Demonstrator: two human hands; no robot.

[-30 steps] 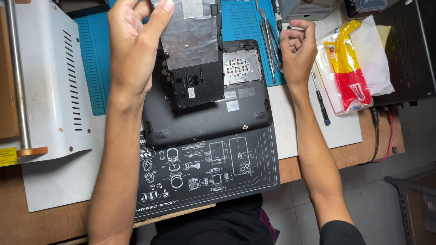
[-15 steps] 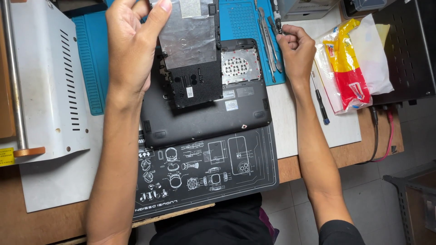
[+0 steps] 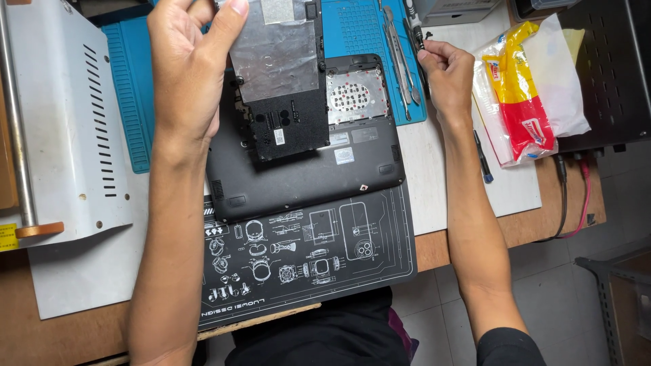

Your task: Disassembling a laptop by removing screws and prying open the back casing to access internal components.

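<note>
The left hand (image 3: 190,68) covers the far-left corner of the laptop (image 3: 305,169); the cover panel (image 3: 278,68) runs off the far edge.

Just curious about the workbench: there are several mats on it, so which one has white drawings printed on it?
The black mat nearest the person, under the laptop. The blue mat is plain and gridded.

Both forearms reach forward from the lower edge, bare to the elbow, the right one showing a dark sleeve cuff near the bottom; the left hand (image 3: 190,74) is raised high at upper left, back of the hand toward the camera, its fingers (image 3: 227,24) curled and pinched closed near the top edge, wrist straight; the right hand (image 3: 449,74) sits at upper right, well apart from the left, knuckles up, its fingers (image 3: 428,54) pinched together, wrist slightly bent inward.
</note>
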